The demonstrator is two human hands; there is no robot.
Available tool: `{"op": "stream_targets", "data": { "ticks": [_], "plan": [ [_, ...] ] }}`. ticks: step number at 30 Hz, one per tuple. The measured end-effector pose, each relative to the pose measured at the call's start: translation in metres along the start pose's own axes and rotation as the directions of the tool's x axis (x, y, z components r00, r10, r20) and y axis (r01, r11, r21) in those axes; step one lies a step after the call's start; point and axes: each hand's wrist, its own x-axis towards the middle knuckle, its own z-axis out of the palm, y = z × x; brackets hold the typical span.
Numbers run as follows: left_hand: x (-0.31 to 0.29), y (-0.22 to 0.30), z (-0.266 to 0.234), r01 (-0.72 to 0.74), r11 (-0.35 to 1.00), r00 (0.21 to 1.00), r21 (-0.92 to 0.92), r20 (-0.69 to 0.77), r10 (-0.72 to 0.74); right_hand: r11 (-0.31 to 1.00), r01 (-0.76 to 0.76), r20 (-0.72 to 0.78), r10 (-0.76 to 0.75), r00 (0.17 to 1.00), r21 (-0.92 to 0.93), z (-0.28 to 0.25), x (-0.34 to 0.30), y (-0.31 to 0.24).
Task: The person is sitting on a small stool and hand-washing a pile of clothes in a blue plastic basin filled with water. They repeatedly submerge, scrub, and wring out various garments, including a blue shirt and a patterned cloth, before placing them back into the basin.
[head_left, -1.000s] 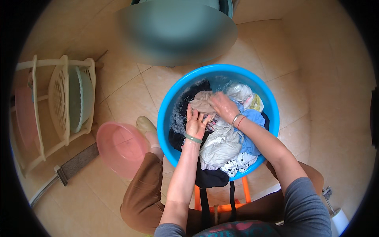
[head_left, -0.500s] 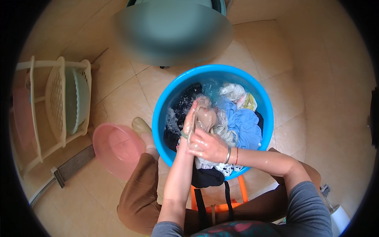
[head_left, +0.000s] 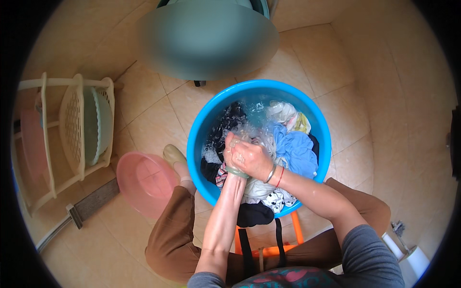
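Note:
A round blue tub (head_left: 193, 161) holds water and soaking laundry. Over its near-left part my left hand (head_left: 229, 146) and my right hand (head_left: 252, 159) press together, wet and closed. Whatever lies between their fingers is hidden. Around them are a dark garment (head_left: 229, 122) on the left, a light blue cloth (head_left: 298, 152) on the right, and a white and yellow cloth (head_left: 284, 114) at the far right. A striped cloth (head_left: 221, 176) shows beside my left wrist. Nearer to me lie a spotted white cloth (head_left: 277, 198) and a black cloth (head_left: 254, 214) draped over the rim.
On the left stand a pink basin (head_left: 126, 185) and a cream rack (head_left: 49, 158) with basins in it. A flat grey mop head (head_left: 98, 197) lies beside the basin. Orange stool legs (head_left: 297, 227) show below the tub. A blurred grey-green rounded shape (head_left: 206, 45) fills the top.
My hands have drawn together and lower, and my left fingers have folded in. The beige cloth seen at them earlier is now hidden. The striped cloth has come into sight.

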Motion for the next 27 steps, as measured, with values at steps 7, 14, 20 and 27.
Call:
{"op": "stream_targets", "data": {
  "ticks": [7, 14, 20, 27],
  "plan": [
    [0.014, 0.03, -0.01, -0.186, 0.939, 0.937, 0.288, -0.236, 0.258, 0.869, -0.469, 0.025, 0.478, 0.878, -0.155, 0.049, 0.018, 0.128],
    [0.067, 0.068, -0.07, -0.117, 0.944, 0.981, 0.309, -0.113, 0.159, 0.968, -0.107, 0.094, 0.131, 0.987, -0.228, 0.062, 0.014, 0.174],
    [0.094, 0.053, -0.067, -0.101, 0.936, 0.986, 0.338, -0.093, 0.141, 0.801, -0.536, 0.043, 0.565, 0.824, -0.265, 0.086, 0.024, 0.197],
    [0.056, 0.064, -0.036, 0.144, 0.976, 0.966, 0.163, 0.192, -0.175, 0.985, -0.073, 0.276, 0.028, 0.961, 0.155, 0.055, 0.002, 0.038]
  ]
}}
